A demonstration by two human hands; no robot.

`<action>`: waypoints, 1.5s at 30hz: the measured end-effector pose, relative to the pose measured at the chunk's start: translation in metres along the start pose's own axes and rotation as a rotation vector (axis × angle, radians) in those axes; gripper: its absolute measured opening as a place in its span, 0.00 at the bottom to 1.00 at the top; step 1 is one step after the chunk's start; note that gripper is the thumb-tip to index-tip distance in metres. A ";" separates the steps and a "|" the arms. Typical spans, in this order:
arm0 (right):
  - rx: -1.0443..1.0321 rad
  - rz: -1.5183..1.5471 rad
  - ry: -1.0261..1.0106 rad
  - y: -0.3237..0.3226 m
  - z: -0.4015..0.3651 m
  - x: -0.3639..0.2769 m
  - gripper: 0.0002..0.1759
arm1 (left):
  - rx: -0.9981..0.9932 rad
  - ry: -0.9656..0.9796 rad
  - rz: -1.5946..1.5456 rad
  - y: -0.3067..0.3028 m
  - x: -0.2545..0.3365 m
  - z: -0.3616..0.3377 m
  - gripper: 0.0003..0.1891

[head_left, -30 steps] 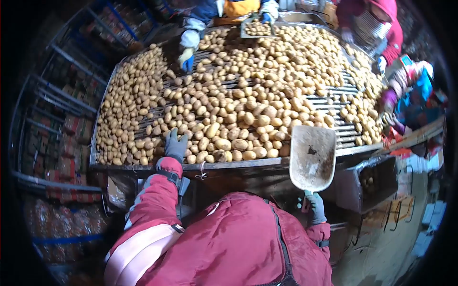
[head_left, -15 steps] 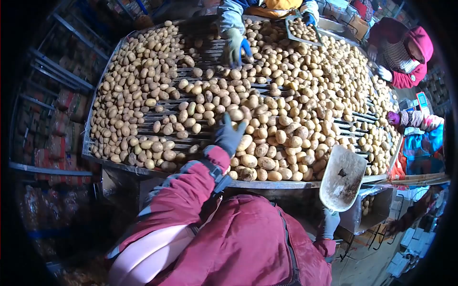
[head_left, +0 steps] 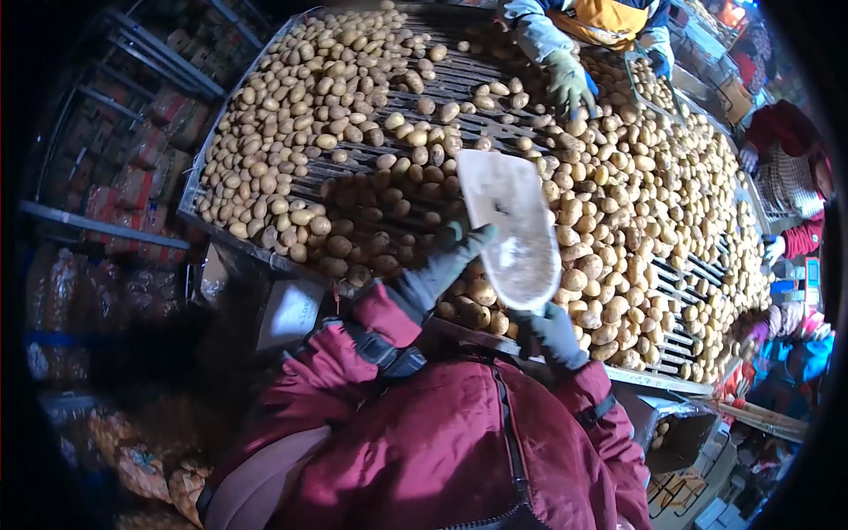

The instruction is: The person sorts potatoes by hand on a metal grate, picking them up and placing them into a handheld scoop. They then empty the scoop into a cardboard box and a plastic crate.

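Observation:
A pale, dirt-smudged scoop (head_left: 512,231) is held over the near edge of the slatted sorting table, its wide end pointing away from me. My right hand (head_left: 555,337), in a dark glove, is closed around the handle at its near end. At the scoop's left side is my left hand (head_left: 446,263), also gloved, fingers apart; its fingertips meet the scoop's edge in view, but whether they touch cannot be made out. Potatoes (head_left: 609,256) lie under and around both hands, and the scoop looks to have none in it.
The slatted table (head_left: 340,172) has a metal rim (head_left: 658,380). Across it, a co-worker's gloved hand (head_left: 570,84) reaches among potatoes, beside a second scoop (head_left: 654,84) holding potatoes. More people stand at the right. Cardboard boxes (head_left: 291,314) sit below the near edge.
My right hand has brought the scoop from the right side to the middle, over the potatoes. My left hand has drawn back from the potatoes to beside it. The view has shifted.

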State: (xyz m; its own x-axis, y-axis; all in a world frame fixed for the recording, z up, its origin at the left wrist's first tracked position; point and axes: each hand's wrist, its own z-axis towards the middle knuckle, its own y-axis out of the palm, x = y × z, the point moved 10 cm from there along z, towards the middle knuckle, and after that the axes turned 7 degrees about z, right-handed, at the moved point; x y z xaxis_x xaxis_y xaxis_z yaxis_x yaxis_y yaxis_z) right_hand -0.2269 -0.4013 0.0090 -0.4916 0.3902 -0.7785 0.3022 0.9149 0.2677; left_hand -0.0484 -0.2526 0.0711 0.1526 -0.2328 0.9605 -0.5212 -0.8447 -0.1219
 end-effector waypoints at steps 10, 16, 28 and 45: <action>-1.232 -0.912 -1.170 0.234 0.004 0.067 0.12 | 0.437 0.005 -0.114 -0.158 0.012 -0.099 0.42; -1.172 -0.709 -0.299 0.317 0.070 0.109 0.13 | 0.520 0.191 0.439 -0.242 0.024 -0.088 0.53; -0.743 -0.119 0.251 0.327 0.139 0.070 0.15 | 0.347 0.043 0.399 -0.218 -0.011 0.053 0.55; -0.470 -0.696 0.189 0.167 0.100 0.051 0.15 | 0.199 -0.233 -0.045 -0.152 -0.040 0.005 0.48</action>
State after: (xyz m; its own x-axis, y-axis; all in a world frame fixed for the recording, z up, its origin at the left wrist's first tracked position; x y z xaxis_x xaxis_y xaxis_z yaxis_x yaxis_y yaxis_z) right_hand -0.1197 -0.2391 -0.0426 -0.5800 -0.3032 -0.7561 -0.4676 0.8839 0.0042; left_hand 0.0287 -0.1170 0.0503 0.3720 -0.2780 0.8856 -0.3384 -0.9290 -0.1495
